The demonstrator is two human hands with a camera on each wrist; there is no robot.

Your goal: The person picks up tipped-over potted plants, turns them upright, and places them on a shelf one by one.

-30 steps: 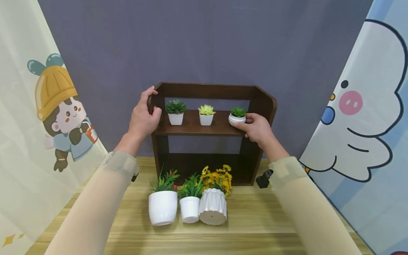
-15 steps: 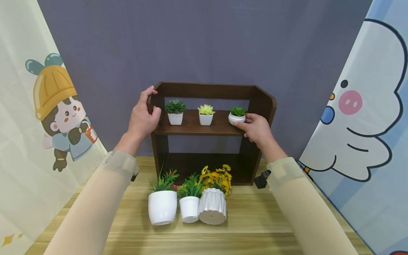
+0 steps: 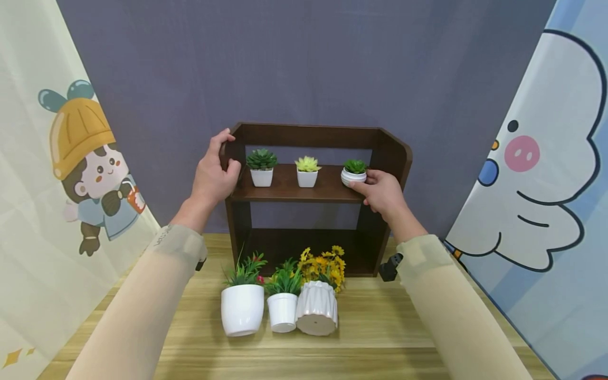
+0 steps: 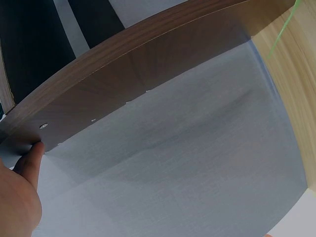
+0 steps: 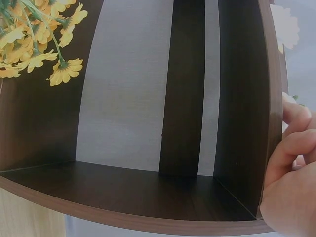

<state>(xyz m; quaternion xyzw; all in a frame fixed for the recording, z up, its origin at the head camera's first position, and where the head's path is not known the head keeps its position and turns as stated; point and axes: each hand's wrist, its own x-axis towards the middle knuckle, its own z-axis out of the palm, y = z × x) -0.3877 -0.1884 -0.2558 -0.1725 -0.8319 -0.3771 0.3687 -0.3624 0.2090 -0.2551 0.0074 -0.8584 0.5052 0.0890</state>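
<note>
A dark brown two-tier wooden shelf (image 3: 304, 196) stands on the table in the head view. My left hand (image 3: 212, 171) grips the shelf's left side panel near the top. On the upper tier, my right hand (image 3: 382, 191) pinches the white round pot of a small green succulent (image 3: 353, 177) from its right side. Left of it on the same tier stand a pale yellow-green succulent (image 3: 307, 178) and a dark green succulent (image 3: 262, 176), both in white square pots. In the right wrist view my right hand (image 5: 292, 170) lies against the shelf's edge, its fingertips partly hidden.
Before the shelf on the wooden table (image 3: 370, 338) are a large white pot with a red-flowered plant (image 3: 243, 309), a smaller white pot with a green plant (image 3: 282, 311) and a tilted fluted pot (image 3: 317, 311) with yellow flowers (image 3: 328, 266). A grey curtain (image 3: 304, 63) hangs behind.
</note>
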